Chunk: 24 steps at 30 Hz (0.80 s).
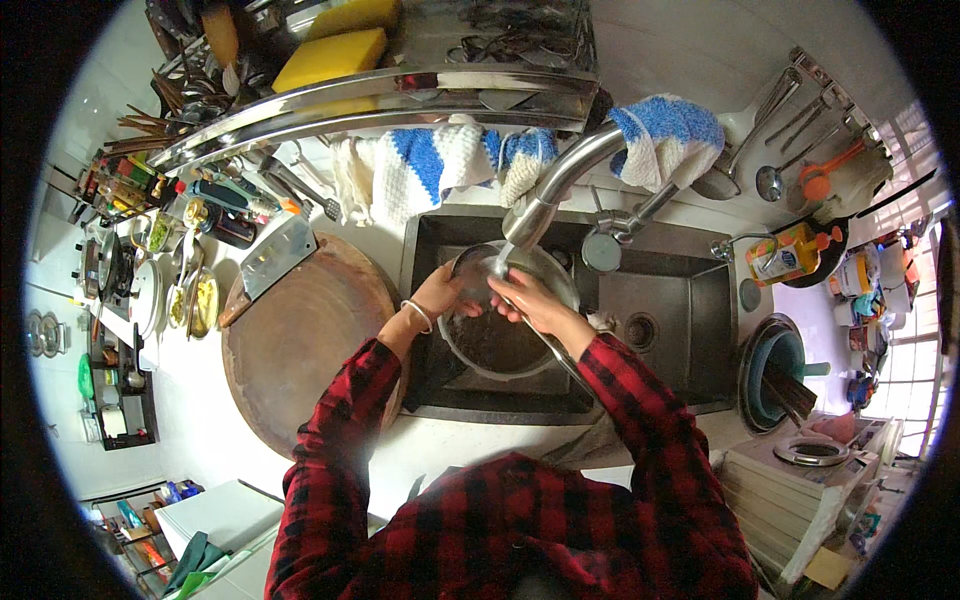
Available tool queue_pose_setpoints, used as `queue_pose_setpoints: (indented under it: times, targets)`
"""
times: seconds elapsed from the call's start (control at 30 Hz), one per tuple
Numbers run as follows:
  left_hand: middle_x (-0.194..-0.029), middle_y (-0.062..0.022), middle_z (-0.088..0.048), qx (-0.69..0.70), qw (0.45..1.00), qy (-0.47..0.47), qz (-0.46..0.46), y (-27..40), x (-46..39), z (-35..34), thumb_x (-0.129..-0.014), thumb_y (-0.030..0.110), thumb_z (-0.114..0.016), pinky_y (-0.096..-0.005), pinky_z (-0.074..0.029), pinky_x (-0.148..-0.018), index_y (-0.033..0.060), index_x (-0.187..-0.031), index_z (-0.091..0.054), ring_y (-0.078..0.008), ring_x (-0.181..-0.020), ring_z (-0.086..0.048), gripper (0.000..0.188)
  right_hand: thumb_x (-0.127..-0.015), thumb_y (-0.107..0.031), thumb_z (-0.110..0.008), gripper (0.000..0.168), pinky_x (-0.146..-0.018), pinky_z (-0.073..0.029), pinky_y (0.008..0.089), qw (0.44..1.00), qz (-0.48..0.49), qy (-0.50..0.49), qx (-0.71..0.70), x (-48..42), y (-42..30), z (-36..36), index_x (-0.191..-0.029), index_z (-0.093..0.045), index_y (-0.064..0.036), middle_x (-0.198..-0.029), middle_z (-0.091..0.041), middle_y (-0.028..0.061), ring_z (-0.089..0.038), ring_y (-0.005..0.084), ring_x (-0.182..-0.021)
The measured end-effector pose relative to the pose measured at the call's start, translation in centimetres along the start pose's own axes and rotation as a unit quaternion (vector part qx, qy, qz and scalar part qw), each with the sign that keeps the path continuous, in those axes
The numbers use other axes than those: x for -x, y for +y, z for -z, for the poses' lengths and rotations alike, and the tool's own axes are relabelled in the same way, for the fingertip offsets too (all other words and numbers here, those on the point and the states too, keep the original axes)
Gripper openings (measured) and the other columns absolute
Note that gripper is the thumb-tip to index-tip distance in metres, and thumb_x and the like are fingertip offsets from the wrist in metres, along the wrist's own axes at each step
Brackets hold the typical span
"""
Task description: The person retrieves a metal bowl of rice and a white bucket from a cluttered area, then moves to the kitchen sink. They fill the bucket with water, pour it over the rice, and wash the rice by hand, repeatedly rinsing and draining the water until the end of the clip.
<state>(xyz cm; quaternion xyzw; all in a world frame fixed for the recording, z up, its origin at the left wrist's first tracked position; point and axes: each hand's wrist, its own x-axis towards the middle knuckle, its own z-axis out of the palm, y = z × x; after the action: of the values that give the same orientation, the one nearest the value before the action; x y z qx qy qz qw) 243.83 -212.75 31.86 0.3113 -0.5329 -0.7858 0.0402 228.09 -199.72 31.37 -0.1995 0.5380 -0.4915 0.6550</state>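
Water runs from the metal faucet over a dark, blurred round utensil, perhaps a ladle or strainer, above a round metal basin in the left sink bowl. My left hand, with a white bangle at the wrist, grips the utensil's left edge. My right hand is under the stream, closed around a long metal handle that runs down to the right below my forearm. Whether this handle belongs to the round utensil is unclear. Part of the basin is hidden behind my hands.
Left of the sink lies a round wooden chopping board with a cleaver on its upper edge. Blue and white cloths hang behind. A dish soap bottle and a pot holding chopsticks stand right of the sink.
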Motion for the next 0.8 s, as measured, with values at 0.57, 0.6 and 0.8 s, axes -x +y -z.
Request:
queue_pose_setpoints:
  times: [0.57, 0.6, 0.8]
  targets:
    - [-0.095, -0.0255, -0.066, -0.368, 0.833, 0.326, -0.255, 5.2, 0.5, 3.6, -0.092, 0.014, -0.054, -0.0427, -0.05, -0.073, -0.0021, -0.111, -0.058, -0.0379, -0.086, -0.065, 0.025, -0.099, -0.036, -0.048, 0.034, -0.045, -0.026, 0.0192, 0.988, 0.027, -0.145, 0.036, -1.6, -3.3, -1.7, -0.09, -0.054, -0.004, -0.066, -0.043, -0.0041, -0.033, 0.0045, -0.052]
    - [-0.094, -0.0205, -0.066, -0.298, 0.858, 0.338, -0.246, 5.7, 0.7, 4.3, -0.092, 0.012, -0.054, -0.0392, -0.052, -0.07, -0.0029, -0.11, -0.058, -0.0324, -0.085, -0.066, 0.023, -0.099, -0.037, -0.048, 0.034, -0.046, -0.027, 0.0192, 0.986, 0.043, -0.141, 0.076, -1.4, -3.2, -1.5, -0.089, -0.054, -0.005, -0.066, -0.042, -0.0048, -0.034, 0.0043, -0.053]
    - [-0.097, -0.0115, -0.066, -0.236, 0.857, 0.383, -0.25, 6.2, 2.0, 4.5, -0.09, 0.0, -0.052, -0.0318, -0.058, -0.064, -0.0022, -0.115, -0.054, -0.0199, -0.081, -0.066, 0.025, -0.095, -0.033, -0.056, 0.032, -0.057, -0.041, 0.0297, 0.884, 0.229, 0.047, 0.405, -3.0, -1.2, 0.1, -0.086, -0.058, -0.002, -0.066, -0.054, 0.003, -0.052, 0.0129, -0.062]
